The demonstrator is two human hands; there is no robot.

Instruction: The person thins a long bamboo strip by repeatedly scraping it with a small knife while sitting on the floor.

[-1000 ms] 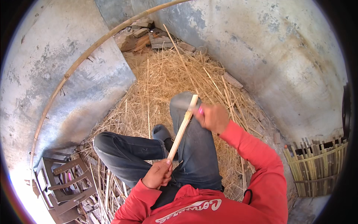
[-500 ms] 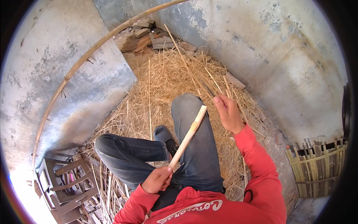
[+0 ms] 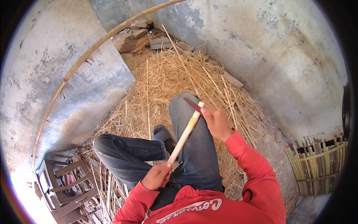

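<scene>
A pale split strip of bamboo [image 3: 184, 135] slants up across my right thigh. My left hand [image 3: 158, 175] is closed around its lower end. Near the strip's upper end, my right hand [image 3: 217, 123] grips a knife, its handle hidden inside the fingers. The dark, reddish-looking knife blade [image 3: 192, 104] lies across the strip close to its tip and points up and left over my knee. Whether the edge bites into the strip I cannot tell.
Shavings [image 3: 164, 78] cover the floor ahead, with long thin strips among them. A bamboo pole [image 3: 80, 61] arches along the left wall. A wooden chair [image 3: 69, 186] lies at lower left, a slatted basket [image 3: 317, 168] stands at right. Bricks [image 3: 140, 31] are piled in the far corner.
My right hand has come left and down, bringing the knife blade from beyond the strip onto its upper end. My left hand and the strip have hardly shifted.
</scene>
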